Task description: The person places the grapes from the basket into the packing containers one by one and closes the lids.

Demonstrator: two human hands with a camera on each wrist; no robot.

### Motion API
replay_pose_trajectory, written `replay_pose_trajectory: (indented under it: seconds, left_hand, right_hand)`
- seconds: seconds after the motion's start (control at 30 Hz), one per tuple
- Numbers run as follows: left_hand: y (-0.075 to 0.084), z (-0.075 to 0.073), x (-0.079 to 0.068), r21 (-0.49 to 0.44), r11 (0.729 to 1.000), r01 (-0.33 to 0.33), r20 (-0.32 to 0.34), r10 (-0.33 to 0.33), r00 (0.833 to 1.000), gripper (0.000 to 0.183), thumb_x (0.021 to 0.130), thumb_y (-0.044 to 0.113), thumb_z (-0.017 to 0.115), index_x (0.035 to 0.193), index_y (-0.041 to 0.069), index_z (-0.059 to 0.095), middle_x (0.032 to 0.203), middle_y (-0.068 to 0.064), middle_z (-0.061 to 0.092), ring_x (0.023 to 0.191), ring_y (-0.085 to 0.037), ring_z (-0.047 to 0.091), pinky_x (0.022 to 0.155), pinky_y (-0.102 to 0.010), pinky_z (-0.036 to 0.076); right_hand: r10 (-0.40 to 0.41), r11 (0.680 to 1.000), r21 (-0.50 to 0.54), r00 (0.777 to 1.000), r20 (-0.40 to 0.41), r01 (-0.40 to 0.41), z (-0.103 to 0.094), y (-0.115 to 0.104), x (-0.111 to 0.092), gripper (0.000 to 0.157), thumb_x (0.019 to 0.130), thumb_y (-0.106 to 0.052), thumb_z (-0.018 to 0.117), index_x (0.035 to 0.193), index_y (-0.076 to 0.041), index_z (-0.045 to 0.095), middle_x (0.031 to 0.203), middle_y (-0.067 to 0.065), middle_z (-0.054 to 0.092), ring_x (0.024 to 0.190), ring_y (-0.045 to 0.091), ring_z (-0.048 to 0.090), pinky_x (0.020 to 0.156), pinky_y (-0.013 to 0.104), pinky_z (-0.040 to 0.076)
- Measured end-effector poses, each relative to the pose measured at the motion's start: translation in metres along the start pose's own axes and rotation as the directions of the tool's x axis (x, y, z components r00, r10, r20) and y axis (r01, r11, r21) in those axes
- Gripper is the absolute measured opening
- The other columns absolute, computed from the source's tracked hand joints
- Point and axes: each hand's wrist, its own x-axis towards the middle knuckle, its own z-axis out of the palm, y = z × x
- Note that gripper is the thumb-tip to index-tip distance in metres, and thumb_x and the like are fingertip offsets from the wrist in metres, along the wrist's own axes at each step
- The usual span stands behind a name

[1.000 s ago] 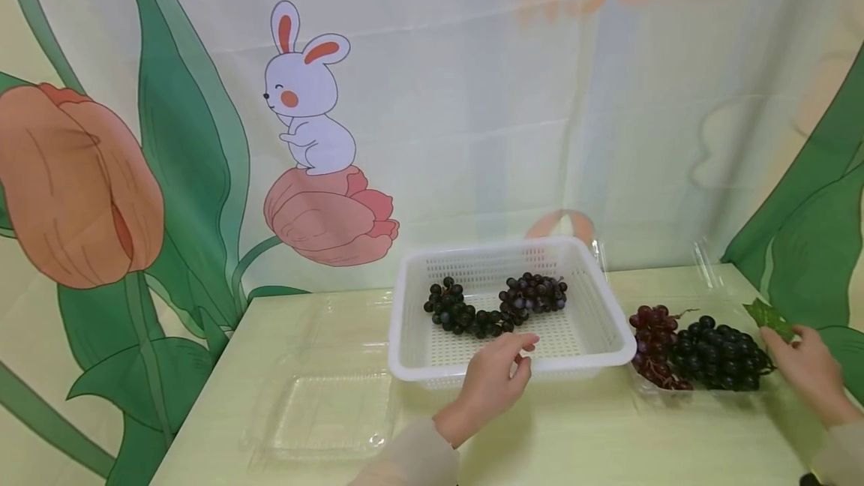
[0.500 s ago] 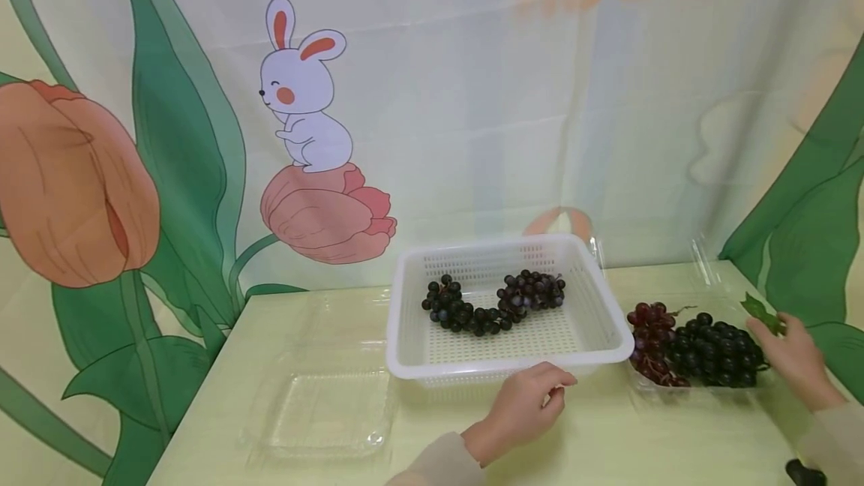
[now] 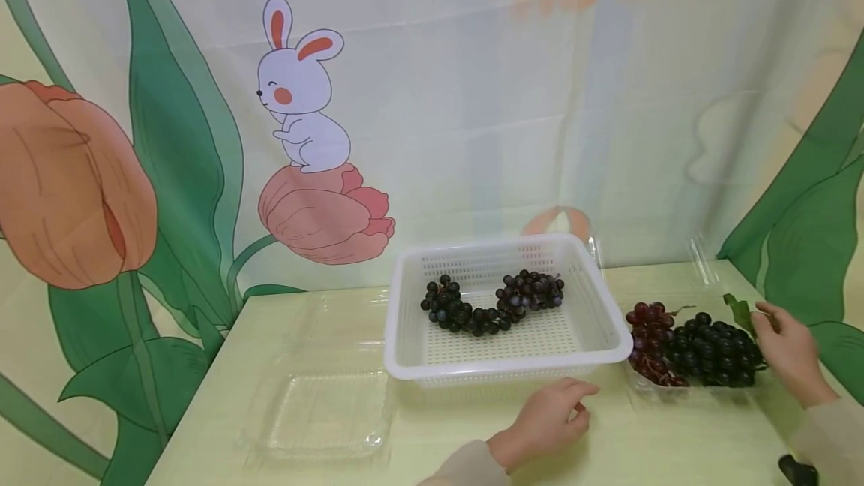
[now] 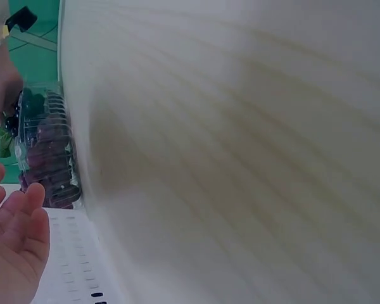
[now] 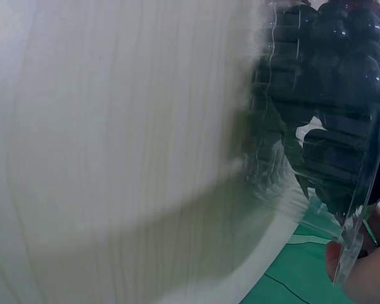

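Note:
My right hand (image 3: pixel 786 351) is at the right end of a clear plastic clamshell box (image 3: pixel 705 390), its fingertips on a green leaf (image 3: pixel 740 313). In the right wrist view, the fingers (image 5: pixel 370 269) are right at the box's rim. Inside the box, a bunch of red grapes (image 3: pixel 649 342) lies left of a bunch of black grapes (image 3: pixel 715 351). My left hand (image 3: pixel 548 422), fingers loosely bent and holding nothing, hovers in front of the white basket (image 3: pixel 513 366). Two dark grape bunches (image 3: pixel 466 317) lie in that basket.
On the left of the table stands a second clear plastic box (image 3: pixel 324 415), lid up. Behind the table hangs a cloth printed with a rabbit (image 3: pixel 307 107) and tulips. A small black object (image 3: pixel 798 469) shows by the right sleeve.
My left hand has moved right and nearer, from over the basket's front rim to the table before it. The right hand has shifted slightly left, and the leaf has swung left over the grapes.

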Motion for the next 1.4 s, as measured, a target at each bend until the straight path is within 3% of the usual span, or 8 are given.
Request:
replay_pose_trajectory:
  seconds: [0.17,0.23,0.37,0.43,0.63,0.87,1.13,1.4]
  left_hand:
    - [0.002,0.005,0.004,-0.041,0.999,0.034,0.008,-0.034,0.999,0.038,0.085,0.014,0.052,0.123,0.012,0.052,0.121,0.001,0.057,0.088,0.002,0.061,0.078,-0.008,0.042]
    - [0.003,0.007,0.006,-0.073,0.996,0.054,0.023,-0.052,0.998,0.040,0.086,0.015,0.051,0.125,0.012,0.050,0.124,0.001,0.055,0.089,0.001,0.061,0.081,-0.009,0.042]
    - [0.006,0.010,0.010,-0.138,0.986,0.091,0.054,-0.084,0.995,0.043,0.087,0.020,0.049,0.129,0.013,0.046,0.128,0.002,0.053,0.090,0.001,0.060,0.081,-0.009,0.042]
    - [0.008,0.011,0.012,-0.162,0.981,0.104,0.063,-0.095,0.994,0.044,0.088,0.023,0.048,0.131,0.013,0.044,0.129,0.001,0.052,0.091,0.001,0.060,0.080,-0.009,0.042]
    - [0.014,0.014,0.017,-0.191,0.975,0.116,0.064,-0.105,0.992,0.047,0.089,0.025,0.047,0.134,0.012,0.041,0.132,-0.001,0.049,0.093,-0.002,0.060,0.081,-0.010,0.042]
    - [0.018,0.017,0.022,-0.209,0.969,0.129,0.094,-0.111,0.989,0.050,0.088,0.026,0.048,0.135,0.012,0.038,0.135,0.000,0.046,0.096,-0.002,0.059,0.082,-0.010,0.042]
    - [0.019,0.024,0.026,-0.213,0.971,0.107,0.058,-0.097,0.994,0.054,0.086,0.026,0.051,0.135,0.010,0.037,0.136,-0.001,0.045,0.099,-0.004,0.059,0.082,-0.011,0.042]
    - [0.023,0.028,0.030,-0.344,0.923,0.169,0.144,-0.126,0.982,0.060,0.085,0.023,0.054,0.139,0.010,0.031,0.140,-0.003,0.039,0.103,-0.007,0.057,0.086,-0.014,0.042]
  right_hand:
    - [0.007,0.998,-0.064,0.999,-0.039,-0.009,0.014,0.034,0.019,0.055,0.094,-0.043,0.024,0.136,-0.010,0.038,0.124,0.030,0.043,0.104,0.042,0.042,0.070,0.048,0.039]
    - [-0.003,0.996,-0.085,0.999,-0.047,-0.001,0.014,0.028,0.017,0.054,0.094,-0.042,0.026,0.133,-0.008,0.042,0.122,0.029,0.045,0.103,0.042,0.044,0.069,0.048,0.040]
    - [-0.021,0.997,-0.071,1.000,-0.005,0.020,0.006,-0.002,0.004,0.055,0.095,-0.036,0.034,0.123,0.009,0.045,0.118,0.035,0.045,0.100,0.048,0.044,0.072,0.051,0.039]
    - [0.001,0.997,-0.079,1.000,-0.013,-0.002,0.007,0.000,0.006,0.055,0.093,-0.040,0.038,0.121,0.006,0.049,0.115,0.030,0.051,0.095,0.041,0.049,0.069,0.050,0.040]
    - [0.037,0.995,-0.088,0.999,-0.003,-0.037,0.013,0.013,0.013,0.060,0.088,-0.049,0.043,0.122,0.000,0.050,0.118,0.026,0.050,0.097,0.037,0.048,0.067,0.049,0.042]
    - [0.012,0.996,-0.093,0.997,0.077,-0.004,0.006,0.001,0.011,0.063,0.089,-0.042,0.045,0.126,0.009,0.041,0.123,0.041,0.035,0.107,0.052,0.037,0.072,0.055,0.039]
    - [0.027,0.994,-0.112,0.983,0.180,-0.007,0.000,-0.002,0.019,0.074,0.090,-0.041,0.045,0.135,0.012,0.020,0.128,0.046,0.021,0.110,0.059,0.029,0.077,0.061,0.036]
    - [0.027,0.998,-0.060,0.963,0.270,-0.012,-0.003,-0.004,0.028,0.086,0.088,-0.043,0.047,0.139,0.010,0.001,0.135,0.043,0.004,0.116,0.061,0.015,0.081,0.065,0.030]
